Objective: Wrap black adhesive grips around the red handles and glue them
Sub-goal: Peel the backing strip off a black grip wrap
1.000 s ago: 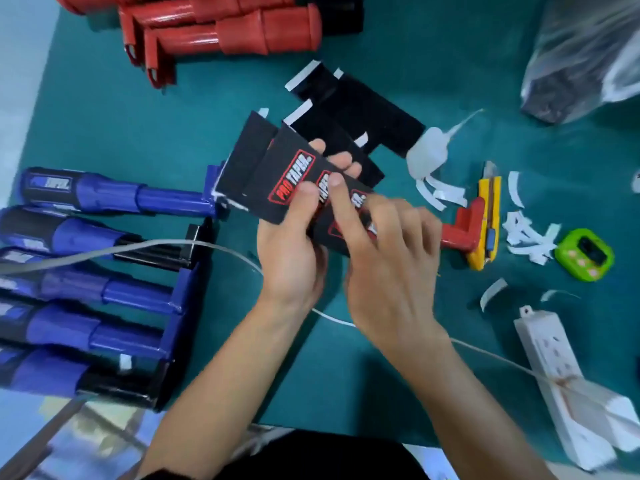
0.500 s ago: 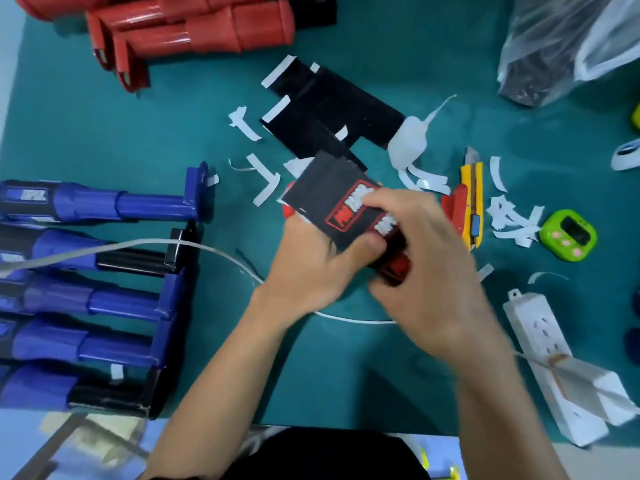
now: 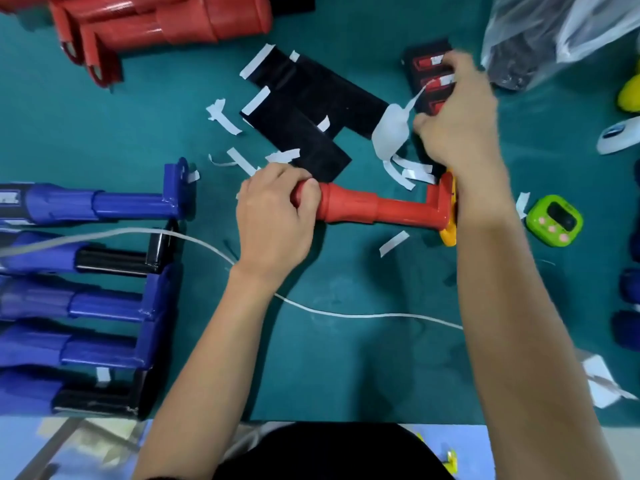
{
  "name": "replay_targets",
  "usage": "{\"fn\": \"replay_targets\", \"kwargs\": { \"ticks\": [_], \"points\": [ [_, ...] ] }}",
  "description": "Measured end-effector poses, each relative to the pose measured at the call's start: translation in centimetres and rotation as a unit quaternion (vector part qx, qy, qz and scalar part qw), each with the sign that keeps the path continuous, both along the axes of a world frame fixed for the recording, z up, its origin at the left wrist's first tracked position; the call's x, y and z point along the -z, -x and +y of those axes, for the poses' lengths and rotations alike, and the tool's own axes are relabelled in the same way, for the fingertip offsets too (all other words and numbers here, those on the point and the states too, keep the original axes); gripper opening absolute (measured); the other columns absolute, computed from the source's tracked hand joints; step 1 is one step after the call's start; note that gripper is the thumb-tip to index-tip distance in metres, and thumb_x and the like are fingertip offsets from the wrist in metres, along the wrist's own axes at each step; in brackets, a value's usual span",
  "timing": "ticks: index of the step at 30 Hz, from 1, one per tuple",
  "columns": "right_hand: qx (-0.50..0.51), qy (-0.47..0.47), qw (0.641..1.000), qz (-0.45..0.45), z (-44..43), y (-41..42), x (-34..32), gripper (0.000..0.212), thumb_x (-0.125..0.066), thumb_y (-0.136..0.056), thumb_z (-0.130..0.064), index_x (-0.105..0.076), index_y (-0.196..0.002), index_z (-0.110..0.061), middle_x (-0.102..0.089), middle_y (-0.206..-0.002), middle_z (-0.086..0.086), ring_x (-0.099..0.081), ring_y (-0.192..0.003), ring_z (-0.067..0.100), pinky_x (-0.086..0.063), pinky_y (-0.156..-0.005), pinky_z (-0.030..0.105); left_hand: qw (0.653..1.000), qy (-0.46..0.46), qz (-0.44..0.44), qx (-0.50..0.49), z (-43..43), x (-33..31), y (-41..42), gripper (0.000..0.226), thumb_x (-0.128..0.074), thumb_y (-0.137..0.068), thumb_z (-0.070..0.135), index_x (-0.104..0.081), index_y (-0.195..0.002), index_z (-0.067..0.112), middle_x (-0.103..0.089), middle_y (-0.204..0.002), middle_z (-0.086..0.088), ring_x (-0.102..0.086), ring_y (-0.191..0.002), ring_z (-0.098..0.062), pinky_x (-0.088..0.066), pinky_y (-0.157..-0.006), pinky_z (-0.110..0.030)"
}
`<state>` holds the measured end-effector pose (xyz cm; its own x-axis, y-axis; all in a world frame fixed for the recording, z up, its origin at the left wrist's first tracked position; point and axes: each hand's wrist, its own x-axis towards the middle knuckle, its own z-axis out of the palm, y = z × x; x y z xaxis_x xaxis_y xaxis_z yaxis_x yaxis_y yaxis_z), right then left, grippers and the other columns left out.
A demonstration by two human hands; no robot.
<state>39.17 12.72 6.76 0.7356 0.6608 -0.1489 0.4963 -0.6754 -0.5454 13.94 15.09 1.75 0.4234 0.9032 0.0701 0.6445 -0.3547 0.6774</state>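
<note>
**Step in hand:** fetching a grip for a bare handle. The left hand (image 3: 273, 216) is curled round the thick end of the handle (image 3: 374, 209). The handle lies flat on the mat (image 3: 104, 126) with its foot to the right and no grip on it. The right hand (image 3: 457, 123) reaches to the far right, fingers curled onto the grip (image 3: 427, 76) beside the bag (image 3: 554, 29). Blur hides the exact pinch.

**Next move (judgement):** carry the grip to the handle, square its edge to the thick section, wrap it tight, then glue the seam. No glue can be identified.

**Surface:**
- The mat is teal and strewn with white strips (image 3: 225, 119).
- Black sheets (image 3: 311, 109) lie beyond the handle.
- Blue handles (image 3: 104, 202) lie at left and red handles (image 3: 156, 26) at far left.
- A knife (image 3: 448, 233) lies under the right forearm, with a timer (image 3: 554, 220) further right.
- A cable (image 3: 346, 315) crosses the near side.
</note>
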Motion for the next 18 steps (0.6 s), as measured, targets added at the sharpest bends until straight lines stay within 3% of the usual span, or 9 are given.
{"fn": "replay_targets", "kwargs": {
  "ticks": [3, 5, 9, 14, 18],
  "points": [
    [-0.056, 0.122, 0.991, -0.018, -0.7, 0.0, 1.6, 0.078, -0.076, -0.086, -0.028, -0.041, -0.156, -0.027, -0.056, -0.139, 0.015, -0.053, -0.129, 0.039, -0.046, -0.109, 0.049, 1.000, -0.024, 0.015, -0.011, 0.0, 0.0, -0.1, 0.024, -0.056, -0.095, 0.025, -0.073, -0.084, 0.013, -0.067, -0.086, 0.001, -0.057, -0.082, -0.024, -0.044, -0.089, -0.037],
    [-0.034, 0.122, 0.992, -0.027, -0.9, -0.2, 1.5, 0.070, -0.075, -0.086, -0.031, -0.048, -0.151, -0.029, -0.060, -0.136, 0.013, -0.056, -0.126, 0.040, -0.049, -0.105, 0.050, 0.998, -0.038, 0.035, -0.033, 0.0, 0.1, -0.2, 0.025, -0.058, -0.092, 0.022, -0.068, -0.072, 0.010, -0.061, -0.073, -0.002, -0.051, -0.071, -0.025, -0.040, -0.082, -0.035],
    [-0.024, 0.141, 0.989, -0.041, -1.9, 0.2, 1.0, 0.064, -0.070, -0.086, -0.025, -0.052, -0.147, -0.029, -0.064, -0.135, 0.011, -0.059, -0.123, 0.042, -0.049, -0.101, 0.049, 0.997, -0.054, 0.045, -0.032, -0.2, 0.0, -0.2, 0.026, -0.057, -0.091, 0.022, -0.066, -0.069, 0.010, -0.059, -0.069, -0.001, -0.049, -0.068, -0.024, -0.038, -0.079, -0.034],
    [0.019, 0.093, 0.995, -0.003, -2.6, 0.3, 0.1, 0.045, -0.062, -0.089, -0.031, -0.069, -0.134, -0.037, -0.070, -0.130, 0.010, -0.060, -0.122, 0.041, -0.050, -0.108, 0.045, 0.998, -0.049, 0.038, -0.021, -0.2, 0.0, -0.1, 0.027, -0.055, -0.092, 0.024, -0.069, -0.072, 0.012, -0.062, -0.072, 0.000, -0.048, -0.071, -0.022, -0.037, -0.083, -0.032],
    [0.130, 0.035, 0.989, -0.056, -2.7, 0.5, 0.0, 0.038, -0.046, -0.093, -0.026, -0.077, -0.114, -0.032, -0.074, -0.113, 0.012, -0.063, -0.108, 0.042, -0.051, -0.097, 0.043, 0.998, -0.057, 0.025, -0.026, -0.2, -0.3, 0.0, 0.023, -0.058, -0.092, 0.024, -0.073, -0.076, 0.015, -0.069, -0.079, 0.003, -0.057, -0.080, -0.022, -0.036, -0.089, -0.030]
  ]
}}
